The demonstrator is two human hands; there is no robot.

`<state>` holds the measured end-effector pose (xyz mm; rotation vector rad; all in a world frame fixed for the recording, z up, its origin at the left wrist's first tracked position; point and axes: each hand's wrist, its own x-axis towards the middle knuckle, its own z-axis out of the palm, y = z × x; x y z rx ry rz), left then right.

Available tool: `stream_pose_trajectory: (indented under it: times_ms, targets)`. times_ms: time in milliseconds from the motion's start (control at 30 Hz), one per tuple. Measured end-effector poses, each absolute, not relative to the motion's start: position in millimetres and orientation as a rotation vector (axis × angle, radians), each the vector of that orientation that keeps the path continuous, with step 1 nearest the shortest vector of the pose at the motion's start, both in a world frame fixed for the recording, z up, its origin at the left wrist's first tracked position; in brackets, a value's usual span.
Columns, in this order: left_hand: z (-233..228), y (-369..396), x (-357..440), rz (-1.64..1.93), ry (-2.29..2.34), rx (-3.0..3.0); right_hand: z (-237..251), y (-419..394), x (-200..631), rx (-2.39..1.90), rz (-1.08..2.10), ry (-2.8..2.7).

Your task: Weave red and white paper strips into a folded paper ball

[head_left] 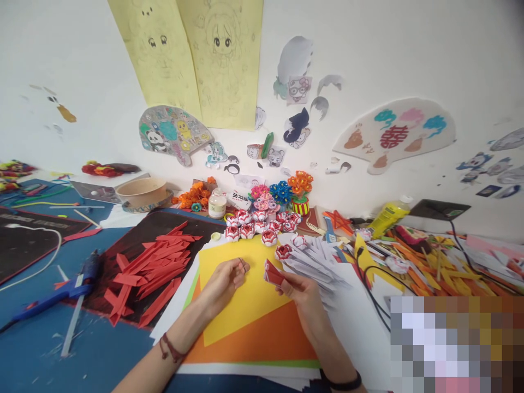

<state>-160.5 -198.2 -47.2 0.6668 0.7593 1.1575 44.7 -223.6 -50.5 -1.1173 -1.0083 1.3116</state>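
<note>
While the blue tabletop (123, 355) ran beneath the work, a yellow sheet (237, 295) lay over an orange sheet (262, 341) in front of the person. To the left sprawled a pile of red folded strips (159, 265); to the right fanned a smaller heap of white folded strips (317, 267). Near the yellow sheet's far edge stood a cluster of red-and-white paper flowers (246, 230). The left hand (223, 279) hung apart from the right, its fingers curled in toward the thumb; whether anything was caught between the tips could not be told. The right hand (303, 293) pinched a red-and-white folded piece (272, 274) between thumb and fingers, over the yellow sheet's right side, its free end pointing left. Being apparently paper, the piece seemed very light, fairly stiff along its creases, yet easy to dent, and probably not slippery. A gentle grip on the end already held looked best, since squeezing the free end would likely have crushed or opened the folds.
</note>
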Motion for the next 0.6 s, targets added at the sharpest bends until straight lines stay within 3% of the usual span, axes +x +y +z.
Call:
stream_pose_trajectory:
  times_ms: [333, 600]
  targets:
    - [-31.0, -204.3, -168.8, 1.109, 0.829, 0.824, -52.3, -220.6, 48.7, -1.199, 1.224, -1.042]
    - [-5.5, -214.5, -175.7, 1.135, 0.762, 0.891, -51.7, -223.9, 48.3, -1.368, 0.768, -1.234]
